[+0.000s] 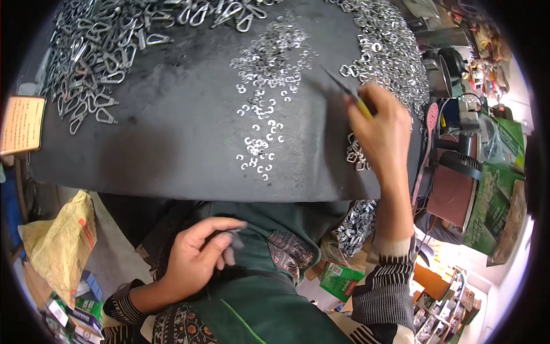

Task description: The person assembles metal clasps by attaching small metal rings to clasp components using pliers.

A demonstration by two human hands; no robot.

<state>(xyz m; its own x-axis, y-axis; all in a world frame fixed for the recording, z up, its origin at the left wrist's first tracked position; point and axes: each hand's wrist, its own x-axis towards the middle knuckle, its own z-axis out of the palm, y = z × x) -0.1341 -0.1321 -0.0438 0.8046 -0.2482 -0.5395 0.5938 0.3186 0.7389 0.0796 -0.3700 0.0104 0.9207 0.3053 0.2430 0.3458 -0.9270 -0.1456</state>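
The two hands are kept well apart. A thin tool (363,108) with a yellow handle is gripped in the right hand (382,123), over the right side of the table (195,132). Its dark tip is pointed up and left, toward the little silver rings (272,53), which are spread down the table's middle. The left hand (197,255) is held over the lap, below the table edge, its fingers bent; whether anything is pinched there cannot be told.
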